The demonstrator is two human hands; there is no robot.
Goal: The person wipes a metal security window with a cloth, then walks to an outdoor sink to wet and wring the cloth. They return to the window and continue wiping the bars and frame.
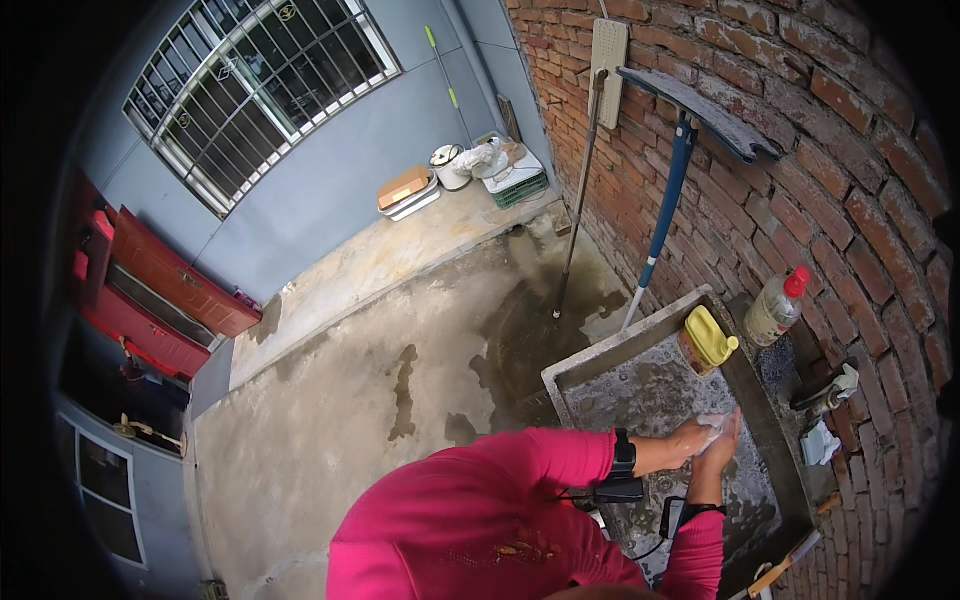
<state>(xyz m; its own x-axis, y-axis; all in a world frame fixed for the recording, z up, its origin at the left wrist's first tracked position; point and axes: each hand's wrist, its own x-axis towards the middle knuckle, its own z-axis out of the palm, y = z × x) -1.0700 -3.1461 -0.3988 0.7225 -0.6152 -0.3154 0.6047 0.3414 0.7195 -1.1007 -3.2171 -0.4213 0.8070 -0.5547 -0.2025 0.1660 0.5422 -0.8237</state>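
Note:
My left hand (681,441) and my right hand (715,454) come together over a rough concrete sink (652,331) of sudsy grey water (637,397). White, soapy matter (712,429) shows between them, lather or a small wet cloth; I cannot tell which. Several fingers are hidden where the hands overlap. Beyond them, towards the sink's far left corner, a yellow-capped jug (706,341) with a label stands tilted in the suds. Each wrist wears a black band, and a dark box (619,491) on a cable lies near my left forearm.
A clear bottle with a red cap (776,307) stands on the ledge by the brick wall (750,217). A blue-handled squeegee (670,191) and a metal pole (581,202) lean there. A wooden-handled brush (784,564) lies on the sink's near right rim. Wet patches mark the concrete floor (322,420).

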